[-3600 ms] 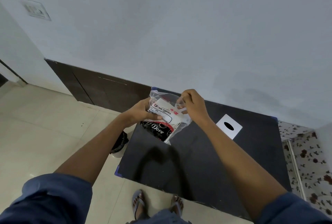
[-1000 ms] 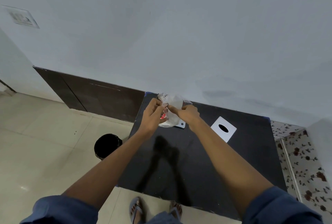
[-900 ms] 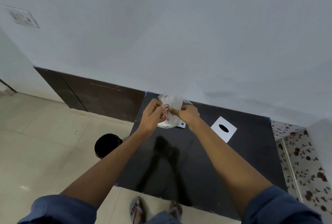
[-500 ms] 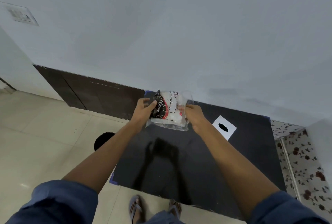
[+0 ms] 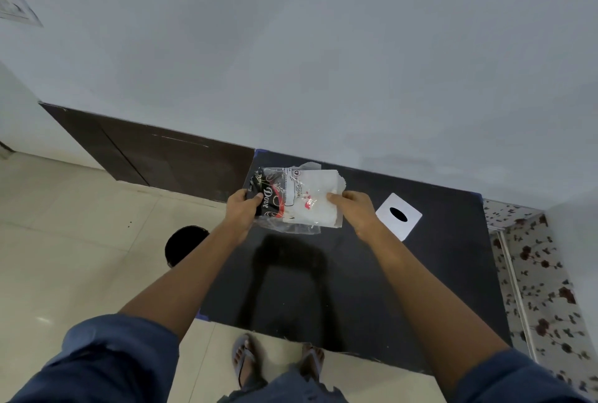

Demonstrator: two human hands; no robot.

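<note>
Left grip point(image 5: 241, 211) clamped on dark end of clear pouch point(image 5: 297, 198) | right grip point(image 5: 354, 210) pinching its white end | pouch spans between both grips, over the bench point(image 5: 372, 289) | white card point(image 5: 399, 216) lies just right of right grip

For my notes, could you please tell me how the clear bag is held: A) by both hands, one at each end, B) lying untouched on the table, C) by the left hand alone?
A: the left hand and the right hand each grip one end of the clear bag.
</note>
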